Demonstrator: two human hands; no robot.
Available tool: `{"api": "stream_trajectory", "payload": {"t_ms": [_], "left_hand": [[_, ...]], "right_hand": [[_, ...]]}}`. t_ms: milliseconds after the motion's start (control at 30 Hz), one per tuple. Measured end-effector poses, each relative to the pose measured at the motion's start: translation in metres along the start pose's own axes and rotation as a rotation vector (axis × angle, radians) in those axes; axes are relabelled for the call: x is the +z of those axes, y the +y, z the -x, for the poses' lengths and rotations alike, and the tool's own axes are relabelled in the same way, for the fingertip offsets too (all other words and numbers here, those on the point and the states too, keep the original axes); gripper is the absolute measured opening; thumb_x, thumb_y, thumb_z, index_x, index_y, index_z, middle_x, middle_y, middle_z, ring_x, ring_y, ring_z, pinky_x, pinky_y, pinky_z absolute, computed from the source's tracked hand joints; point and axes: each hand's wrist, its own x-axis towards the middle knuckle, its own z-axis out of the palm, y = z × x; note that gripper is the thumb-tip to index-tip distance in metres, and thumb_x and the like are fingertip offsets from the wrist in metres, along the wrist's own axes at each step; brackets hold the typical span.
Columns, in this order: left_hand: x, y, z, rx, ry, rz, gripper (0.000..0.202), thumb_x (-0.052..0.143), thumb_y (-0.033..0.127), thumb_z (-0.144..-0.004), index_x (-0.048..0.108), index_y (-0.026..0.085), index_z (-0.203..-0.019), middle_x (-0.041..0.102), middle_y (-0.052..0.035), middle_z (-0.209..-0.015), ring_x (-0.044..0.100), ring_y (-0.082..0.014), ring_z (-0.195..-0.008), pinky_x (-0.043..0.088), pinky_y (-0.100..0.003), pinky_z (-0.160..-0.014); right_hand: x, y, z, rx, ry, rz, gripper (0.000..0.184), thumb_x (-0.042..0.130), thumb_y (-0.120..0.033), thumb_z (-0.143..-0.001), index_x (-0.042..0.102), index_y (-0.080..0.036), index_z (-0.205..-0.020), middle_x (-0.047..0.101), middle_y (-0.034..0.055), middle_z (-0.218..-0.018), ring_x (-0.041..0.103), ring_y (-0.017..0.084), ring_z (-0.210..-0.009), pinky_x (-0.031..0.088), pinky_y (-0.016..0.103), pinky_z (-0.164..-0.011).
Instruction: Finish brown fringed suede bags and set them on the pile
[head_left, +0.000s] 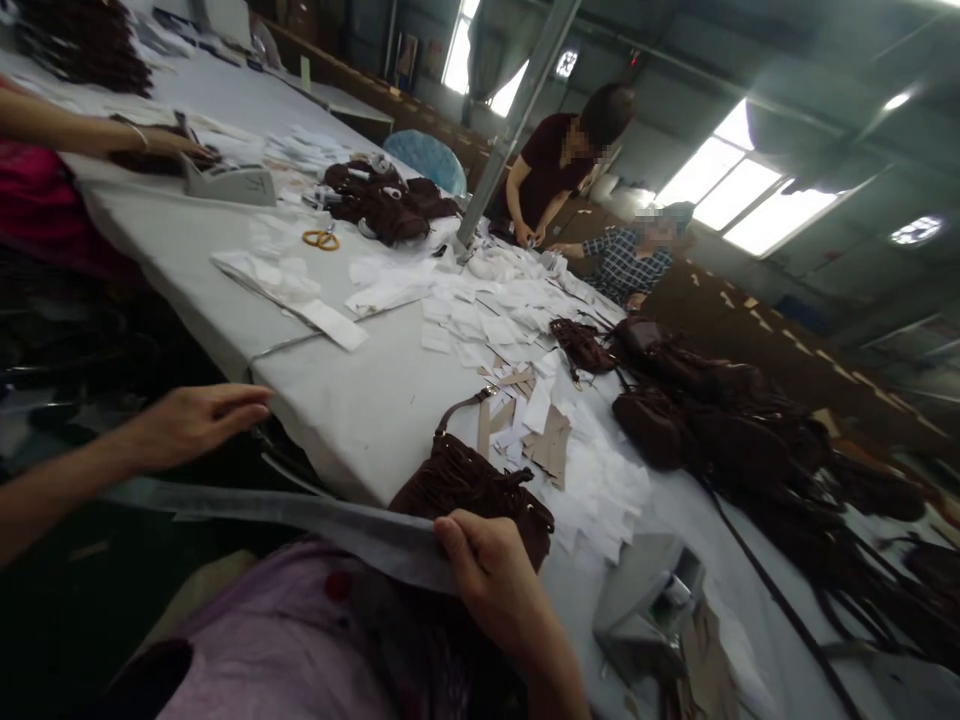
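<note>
My right hand [491, 580] pinches one end of a long, translucent plastic sheet [322, 515] that looks like a flattened bag. The sheet stretches leftward across my lap, and its far end passes below my left hand [199, 425]. That left hand hovers off the table edge with fingers stretched out and nothing visible in them. Just behind my right hand, a dark brown fringed handbag [465, 480] rests at the table's near edge, its strap lying toward the back. The sheet and my right hand cover the handbag's lower front.
White paper slips [480, 310] and tan card strips [551, 440] litter the table [360, 400]. A grey tape dispenser [645, 600] stands at right, before piled brown bags [720, 420]. Yellow-handled scissors [321, 239] lie farther back. A co-worker's arm [90, 135] reaches in from left; two people work beyond a pole [517, 110].
</note>
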Motion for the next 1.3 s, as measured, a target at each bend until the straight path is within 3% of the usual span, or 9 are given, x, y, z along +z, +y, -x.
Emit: {"api": "stream_trajectory", "payload": {"t_ms": [167,267,367,567,833,967,1067,1167,1300], "left_hand": [[0.109,0.058,0.003,0.224,-0.834,0.156,0.029,0.077,0.022,-0.061,0.070,0.017,-0.088,0.069,-0.0025,-0.087,0.062,-0.0224,-0.086,0.045,-0.022,-0.076],[0.148,0.080,0.002,0.265,-1.101,0.102,0.026,0.073,0.025,-0.065,0.070,0.016,-0.089,0.066,-0.0008,-0.079,0.058,-0.0181,-0.071,0.041,-0.020,-0.062],[0.148,0.075,-0.013,0.202,-1.122,-0.027,0.024,0.064,0.025,-0.071,0.067,0.016,-0.094,0.062,0.0010,-0.076,0.053,-0.0148,-0.066,0.037,-0.019,-0.055],[0.148,0.064,-0.041,0.224,-1.101,-0.145,0.030,0.052,0.044,-0.083,0.060,0.014,-0.082,0.049,0.0029,-0.067,0.042,-0.0105,-0.060,0.033,-0.019,-0.053],[0.189,0.132,-0.079,0.314,-0.929,0.051,0.037,0.060,0.051,-0.078,0.056,0.014,-0.076,0.038,0.0059,-0.056,0.031,-0.0070,-0.051,0.025,-0.019,-0.046],[0.157,0.163,-0.111,0.174,-0.925,0.185,0.036,0.060,0.053,-0.078,0.056,0.017,-0.082,0.034,0.0069,-0.051,0.024,-0.0053,-0.041,0.017,-0.018,-0.036],[0.126,0.167,-0.141,0.163,-0.851,0.120,0.035,0.065,0.051,-0.074,0.059,0.018,-0.081,0.035,0.0057,-0.051,0.024,-0.0049,-0.039,0.015,-0.018,-0.035],[0.108,0.143,-0.170,0.122,-0.793,-0.057,0.036,0.066,0.052,-0.072,0.061,0.017,-0.078,0.033,0.0057,-0.048,0.025,-0.0055,-0.038,0.015,-0.019,-0.035],[0.096,0.090,-0.190,0.019,-0.876,-0.204,0.039,0.068,0.055,-0.067,0.064,0.018,-0.078,0.036,0.0056,-0.046,0.029,-0.0072,-0.039,0.019,-0.020,-0.036]], "right_hand": [[0.007,-0.015,0.003,-0.028,0.042,0.100,0.039,0.039,-0.033,-0.096,0.065,-0.017,-0.071,0.060,-0.0013,-0.059,0.047,0.007,-0.049,0.030,0.019,-0.049],[0.005,-0.004,0.022,0.060,0.150,-0.002,0.031,0.042,-0.032,-0.095,0.068,-0.019,-0.088,0.069,0.0009,-0.075,0.059,0.010,-0.063,0.039,0.018,-0.059],[0.006,0.033,0.054,0.192,0.241,-0.042,0.025,0.049,-0.036,-0.091,0.066,-0.019,-0.095,0.069,0.0008,-0.079,0.061,0.012,-0.070,0.041,0.018,-0.062],[-0.017,0.132,0.094,0.366,0.516,0.130,0.053,0.044,-0.054,-0.088,0.045,-0.018,-0.049,0.037,-0.0048,-0.046,0.036,0.009,-0.046,0.027,0.022,-0.045],[-0.138,0.149,-0.002,0.224,0.873,0.065,0.059,0.047,-0.067,-0.080,0.038,-0.020,-0.044,0.029,-0.0056,-0.045,0.028,0.009,-0.046,0.023,0.026,-0.046],[-0.168,0.120,-0.046,-0.018,0.812,-0.338,0.064,0.018,-0.064,-0.090,0.028,-0.023,-0.043,0.026,-0.0049,-0.043,0.031,0.010,-0.044,0.029,0.026,-0.047],[-0.158,0.117,-0.071,-0.020,0.644,-0.433,0.061,0.028,-0.066,-0.088,0.027,-0.022,-0.045,0.025,-0.0063,-0.045,0.026,0.009,-0.044,0.026,0.024,-0.046],[-0.123,0.138,-0.092,0.175,0.355,-0.273,0.059,0.048,-0.067,-0.079,0.032,-0.021,-0.046,0.025,-0.0076,-0.044,0.021,0.006,-0.042,0.017,0.023,-0.042],[-0.082,0.161,-0.102,0.198,0.169,-0.280,0.058,0.043,-0.065,-0.082,0.038,-0.020,-0.046,0.028,-0.0069,-0.041,0.026,0.007,-0.040,0.020,0.023,-0.041]]}}
